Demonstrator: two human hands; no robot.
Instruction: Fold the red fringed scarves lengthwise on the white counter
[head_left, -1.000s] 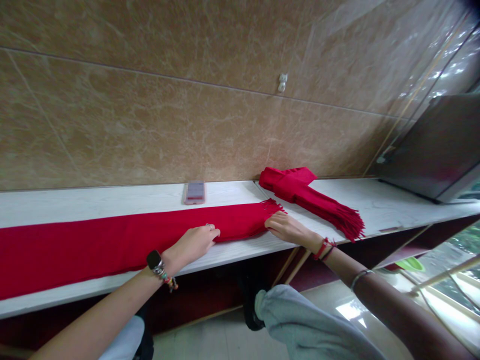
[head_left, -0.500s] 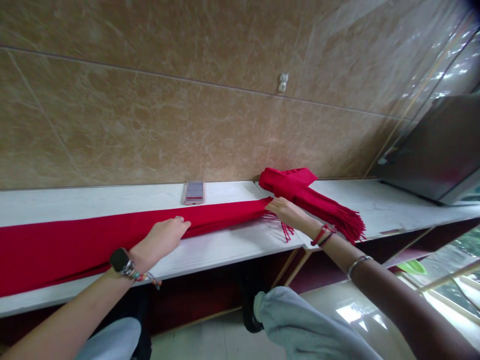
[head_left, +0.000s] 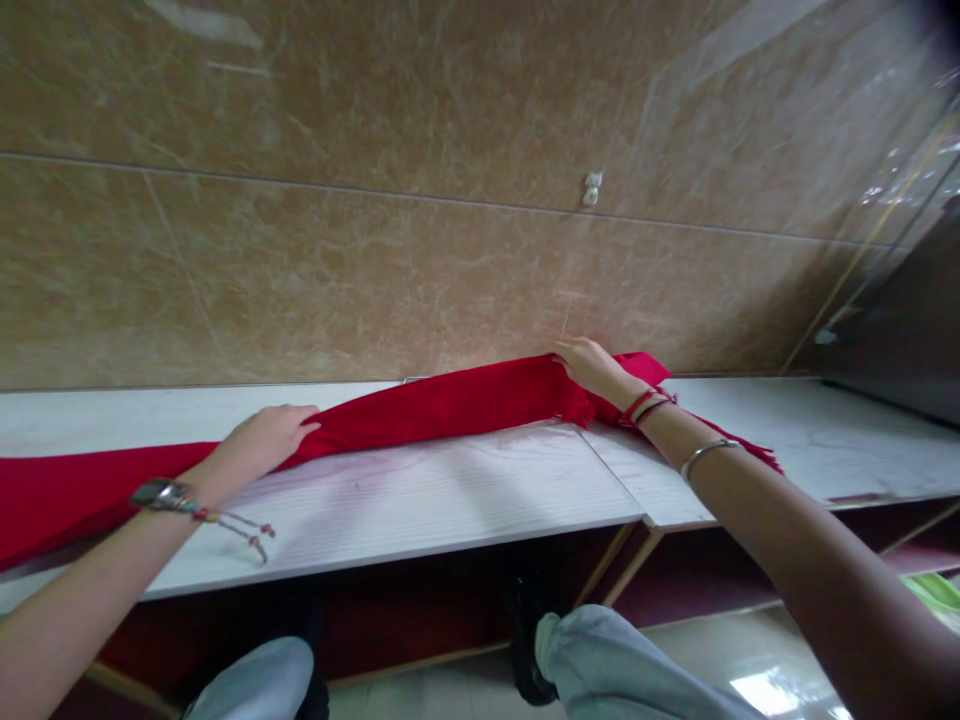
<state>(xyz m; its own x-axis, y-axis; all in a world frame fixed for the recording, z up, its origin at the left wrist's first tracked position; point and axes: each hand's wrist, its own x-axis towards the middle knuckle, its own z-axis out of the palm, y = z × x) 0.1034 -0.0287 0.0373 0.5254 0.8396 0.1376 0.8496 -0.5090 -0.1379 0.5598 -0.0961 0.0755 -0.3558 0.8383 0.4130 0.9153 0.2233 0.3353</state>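
One white desk: left hand grips the first red scarf, right hand apparently pinches its end near the back edge, partly hiding a second scarf.

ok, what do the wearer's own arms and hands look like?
Both forearms bare where visible, no gloves. Left hand: watch at the wrist, plus a multicoloured beaded bracelet with loose bead-tipped cords. Right hand: red bracelet and dark band at the wrist, silver-coloured bangle further up.
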